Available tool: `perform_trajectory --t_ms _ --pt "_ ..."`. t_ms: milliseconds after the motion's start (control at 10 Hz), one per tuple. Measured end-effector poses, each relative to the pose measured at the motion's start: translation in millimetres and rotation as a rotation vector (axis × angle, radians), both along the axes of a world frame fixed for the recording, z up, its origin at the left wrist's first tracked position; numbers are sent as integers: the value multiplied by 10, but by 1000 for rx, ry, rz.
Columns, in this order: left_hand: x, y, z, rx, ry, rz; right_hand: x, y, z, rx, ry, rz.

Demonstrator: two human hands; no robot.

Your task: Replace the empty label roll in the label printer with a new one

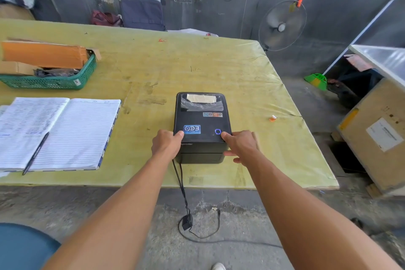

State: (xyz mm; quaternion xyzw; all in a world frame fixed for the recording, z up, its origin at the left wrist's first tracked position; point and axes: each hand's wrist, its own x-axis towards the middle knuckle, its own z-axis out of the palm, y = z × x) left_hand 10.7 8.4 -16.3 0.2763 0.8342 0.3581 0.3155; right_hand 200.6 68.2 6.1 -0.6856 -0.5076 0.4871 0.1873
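Printer (202, 125) between left hand (166, 144) and right hand (240, 146)

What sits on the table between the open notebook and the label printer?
Head view: only stained yellow table between notebook and printer, apart from the left hand holding the printer's side.
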Motion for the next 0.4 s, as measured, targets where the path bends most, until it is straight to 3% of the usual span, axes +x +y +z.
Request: perform_trajectory --t_ms 100,300,400 --pt "-14 17 11 -7 15 -8 28 56 20 -2 -15 42" --pt "-115 -45 112 6 -232 -2 78 218 82 18 -171 171" --pt "-205 -196 102 106 -179 151 194 339 74 105 -196 102"
